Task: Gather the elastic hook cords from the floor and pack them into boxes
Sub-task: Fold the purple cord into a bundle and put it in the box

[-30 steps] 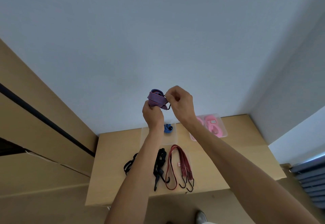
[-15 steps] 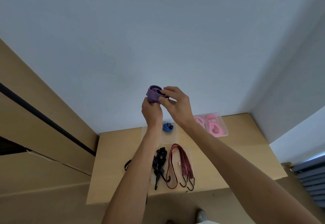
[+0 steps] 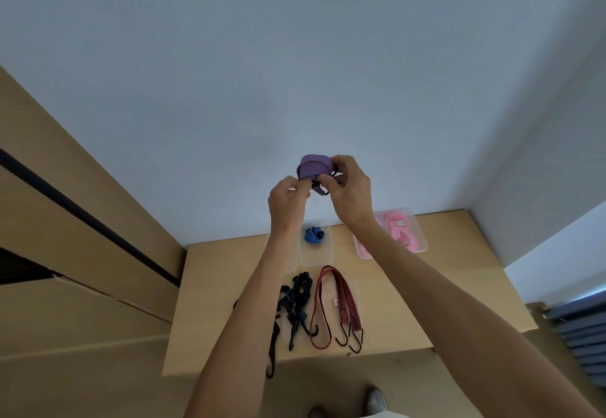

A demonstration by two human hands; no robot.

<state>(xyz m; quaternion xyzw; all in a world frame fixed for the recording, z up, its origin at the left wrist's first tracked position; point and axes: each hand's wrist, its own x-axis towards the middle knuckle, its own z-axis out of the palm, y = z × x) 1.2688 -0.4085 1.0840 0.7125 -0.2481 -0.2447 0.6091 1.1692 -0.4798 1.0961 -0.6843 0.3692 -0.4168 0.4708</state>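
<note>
Now rotating the purple cord [image 3: 313, 168] coil higher than 1 second ago, right hand [image 3: 349, 188] fingers clamped on its top, left hand [image 3: 288, 199] fingers pinching beneath. Finishing the bundle, probably; holding it above the table [image 3: 410, 286], not yet boxing it beside the blue cord [image 3: 314, 235].

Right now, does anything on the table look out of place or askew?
Yes: a black cord hangs over the table's front edge, partly behind the left forearm. The red cord lies loose, unboxed.
</note>
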